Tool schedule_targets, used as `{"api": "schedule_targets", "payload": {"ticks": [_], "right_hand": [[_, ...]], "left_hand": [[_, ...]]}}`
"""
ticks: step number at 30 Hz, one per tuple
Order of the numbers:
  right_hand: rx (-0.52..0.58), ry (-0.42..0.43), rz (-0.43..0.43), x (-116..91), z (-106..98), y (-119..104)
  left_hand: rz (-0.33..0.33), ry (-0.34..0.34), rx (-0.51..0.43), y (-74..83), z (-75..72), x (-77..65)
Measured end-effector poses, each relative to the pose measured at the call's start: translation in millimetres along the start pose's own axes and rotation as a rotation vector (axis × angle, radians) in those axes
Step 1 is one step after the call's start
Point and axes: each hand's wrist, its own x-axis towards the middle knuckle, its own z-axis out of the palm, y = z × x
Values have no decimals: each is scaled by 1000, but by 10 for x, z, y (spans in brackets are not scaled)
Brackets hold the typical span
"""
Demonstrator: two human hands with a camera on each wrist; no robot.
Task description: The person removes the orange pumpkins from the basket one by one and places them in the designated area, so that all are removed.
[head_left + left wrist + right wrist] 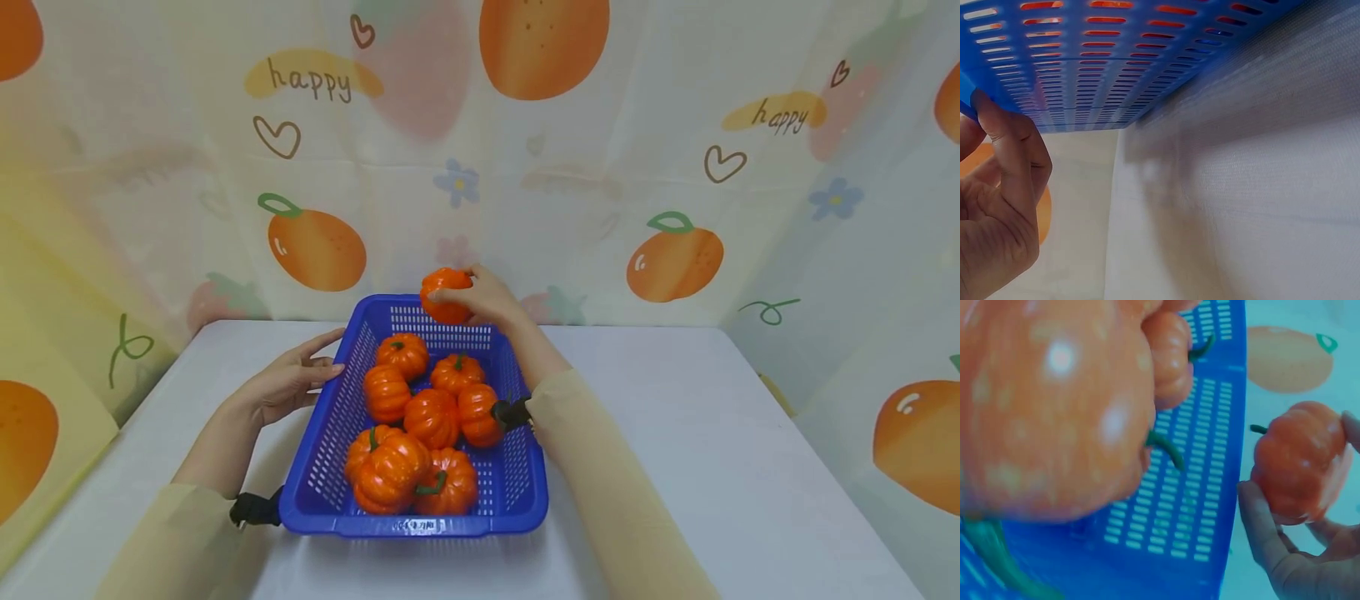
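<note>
At the far end of the blue basket (337, 524), right hand (489, 298) pinches a pumpkin (437, 285), likely light, stiff, slick, best held by its sides; left hand (288, 381) grips left rim (311, 437).

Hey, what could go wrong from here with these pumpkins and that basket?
The glossy pumpkin held in the right hand could slip from its grip. Being by the far end of the blue basket, it might drop outside. At the near end, the upper pumpkin seems propped on its neighbours, so a jolt could roll it off.
</note>
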Motion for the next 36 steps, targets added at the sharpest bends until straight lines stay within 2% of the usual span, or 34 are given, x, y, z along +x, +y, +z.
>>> {"api": "schedule_targets", "payload": {"ticks": [6, 13, 17, 28, 36], "right_hand": [[43, 76, -10, -1, -198, 13], [169, 127, 6, -21, -482, 22], [173, 157, 2, -38, -649, 78], [284, 216, 6, -120, -984, 401], [277, 222, 19, -191, -1179, 726]], "left_hand": [[2, 12, 17, 0, -4, 11], [2, 16, 15, 1, 1, 11], [3, 18, 14, -5, 4, 18], [7, 9, 27, -15, -2, 16], [6, 10, 29, 1, 5, 3]]}}
